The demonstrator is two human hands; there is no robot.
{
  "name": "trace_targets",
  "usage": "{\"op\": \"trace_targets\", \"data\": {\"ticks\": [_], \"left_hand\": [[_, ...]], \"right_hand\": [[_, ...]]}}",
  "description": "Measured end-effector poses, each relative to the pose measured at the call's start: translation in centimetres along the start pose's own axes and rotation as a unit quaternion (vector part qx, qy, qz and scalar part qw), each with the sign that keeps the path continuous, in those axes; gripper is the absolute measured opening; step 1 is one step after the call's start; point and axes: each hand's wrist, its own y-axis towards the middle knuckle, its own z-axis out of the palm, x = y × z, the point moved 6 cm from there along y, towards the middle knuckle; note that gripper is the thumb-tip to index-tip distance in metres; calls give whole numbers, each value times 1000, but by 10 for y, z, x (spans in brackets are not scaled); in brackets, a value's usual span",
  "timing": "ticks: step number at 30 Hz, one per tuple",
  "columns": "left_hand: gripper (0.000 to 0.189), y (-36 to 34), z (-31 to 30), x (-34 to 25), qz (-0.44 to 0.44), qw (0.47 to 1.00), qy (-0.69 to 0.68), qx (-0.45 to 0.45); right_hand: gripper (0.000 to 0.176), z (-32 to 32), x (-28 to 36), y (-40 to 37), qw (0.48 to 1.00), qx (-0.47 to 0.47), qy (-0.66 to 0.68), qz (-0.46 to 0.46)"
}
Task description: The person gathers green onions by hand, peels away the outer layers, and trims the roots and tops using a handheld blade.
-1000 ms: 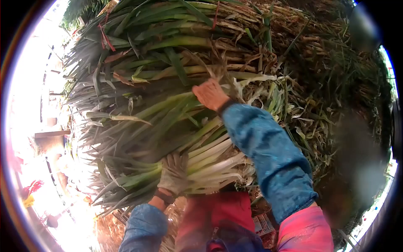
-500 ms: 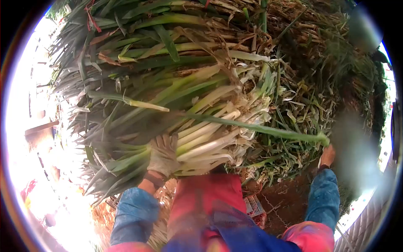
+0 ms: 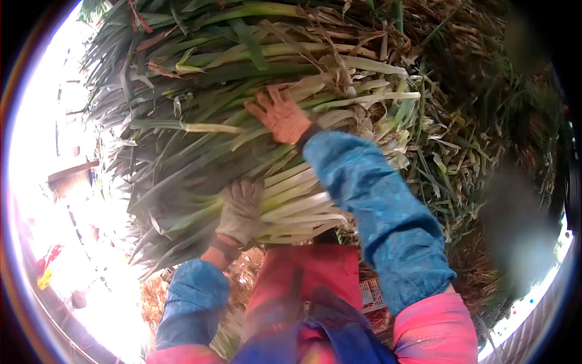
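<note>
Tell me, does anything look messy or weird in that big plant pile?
Yes. Near the right hand, some brown leaves look dry and shrivelled beside green leaves. Loose scraps lie scattered right of the pale stalks, looking messy. Oddly, only the left hand wears a glove.

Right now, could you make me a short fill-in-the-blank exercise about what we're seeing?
1. The right hand wears no ____, unlike the left hand.
2. The sleeve covers on both forearms are ____.
3. The leafy green ends of the leeks point toward the picture's ____ side.

Missing words: glove; blue; left.
</note>
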Motion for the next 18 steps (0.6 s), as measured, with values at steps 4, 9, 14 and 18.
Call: {"op": "trace_targets", "data": {"ticks": [4,9,14,18], "left_hand": [[115,-1,6,-5,-11,999,8,35],[115,0,-26,-9,3,997,-69,-22],[109,-2,-7,-6,-40,997,-17,59],[106,-2,-16,-5,-6,999,-33,-8]], "right_hand": [[35,16,14,-26,999,0,5,43],[15,-16,17,-77,962,225,157,-9],[26,-57,-191,-270,915,287,23,284],[42,-190,-427,-494,762,246,-268,536]]}}
